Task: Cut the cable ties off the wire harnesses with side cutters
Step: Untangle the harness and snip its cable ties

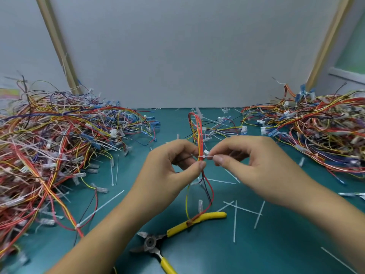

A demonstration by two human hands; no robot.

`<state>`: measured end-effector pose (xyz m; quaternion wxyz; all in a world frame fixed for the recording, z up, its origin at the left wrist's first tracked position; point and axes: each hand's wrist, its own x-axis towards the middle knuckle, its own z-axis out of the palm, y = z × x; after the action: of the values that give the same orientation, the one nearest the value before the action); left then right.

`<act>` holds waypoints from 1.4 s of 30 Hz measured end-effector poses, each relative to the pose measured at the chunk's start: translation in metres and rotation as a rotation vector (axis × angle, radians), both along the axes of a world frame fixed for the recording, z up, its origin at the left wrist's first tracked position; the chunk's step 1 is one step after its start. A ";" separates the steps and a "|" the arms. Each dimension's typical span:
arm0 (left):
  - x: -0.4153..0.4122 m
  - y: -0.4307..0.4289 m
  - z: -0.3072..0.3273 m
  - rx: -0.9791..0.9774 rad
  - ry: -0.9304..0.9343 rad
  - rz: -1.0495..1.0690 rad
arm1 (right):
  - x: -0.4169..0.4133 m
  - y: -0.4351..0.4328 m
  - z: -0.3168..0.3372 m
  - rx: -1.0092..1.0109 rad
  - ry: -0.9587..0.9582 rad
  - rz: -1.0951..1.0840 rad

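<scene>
Cable tie (203, 156), white, rings the red-and-yellow wire harness (197, 131) held up over the middle of the bench (276, 244). Left hand (173, 165) pinches the bundle just below the tie between thumb and forefinger. The right hand (250, 163) pinches the tie's tail, its fingers (219, 160) curled narrow.

Neither hand holds the side cutters (152, 243). They lie with jaws apart near the front edge, and the harness's hanging wires drape across one yellow handle.

As I judge the risks:
- Tugging the tail may cinch the tie tighter, leaving little gap for a blade and inviting a nicked wire.
- Raising the harness could snag and drag the cutters.
- Letting go could lose it among the piles (49, 145) at the left and right edges.
</scene>
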<state>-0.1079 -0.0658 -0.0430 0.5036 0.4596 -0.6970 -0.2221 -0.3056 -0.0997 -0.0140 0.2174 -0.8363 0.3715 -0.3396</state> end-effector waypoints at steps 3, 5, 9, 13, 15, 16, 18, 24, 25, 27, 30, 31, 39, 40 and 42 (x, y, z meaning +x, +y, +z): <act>-0.002 0.002 -0.002 -0.007 -0.041 0.005 | 0.005 0.006 -0.015 0.048 -0.090 -0.039; -0.004 0.003 -0.002 -0.015 -0.069 0.018 | 0.009 0.009 -0.026 0.182 -0.248 -0.047; -0.006 0.002 -0.002 0.069 0.014 -0.030 | 0.010 0.005 -0.033 0.262 -0.362 -0.042; -0.008 0.001 -0.003 0.197 0.177 -0.091 | 0.012 0.010 -0.036 0.256 -0.359 -0.027; -0.007 -0.001 -0.002 0.243 0.230 -0.116 | 0.012 0.011 -0.037 0.252 -0.363 -0.033; -0.007 -0.001 -0.002 0.259 0.256 -0.127 | 0.012 0.011 -0.037 0.256 -0.370 -0.035; -0.007 -0.002 -0.001 0.278 0.297 -0.141 | 0.013 0.012 -0.037 0.267 -0.382 -0.035; -0.008 -0.003 -0.002 0.278 0.303 -0.126 | 0.015 0.015 -0.036 0.285 -0.404 -0.038; -0.009 -0.003 -0.002 0.276 0.306 -0.126 | 0.016 0.015 -0.035 0.301 -0.413 -0.031; -0.010 -0.002 -0.002 0.276 0.321 -0.133 | 0.016 0.016 -0.034 0.338 -0.440 -0.024; -0.012 -0.002 -0.002 0.293 0.307 -0.149 | 0.017 0.016 -0.032 0.381 -0.497 -0.036; -0.013 -0.002 -0.002 0.301 0.301 -0.153 | 0.018 0.016 -0.032 0.389 -0.515 -0.043; -0.012 -0.003 -0.003 0.356 0.263 -0.132 | 0.020 0.017 -0.032 0.415 -0.586 -0.032; -0.012 -0.002 -0.003 0.355 0.255 -0.122 | 0.020 0.016 -0.032 0.416 -0.589 -0.037; -0.012 -0.002 -0.001 0.358 0.244 -0.103 | 0.021 0.015 -0.032 0.431 -0.601 -0.039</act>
<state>-0.1196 -0.0675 -0.0442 0.4825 0.4752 -0.6029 -0.4217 -0.2845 -0.0847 -0.0460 0.4813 -0.6272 0.3700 -0.4880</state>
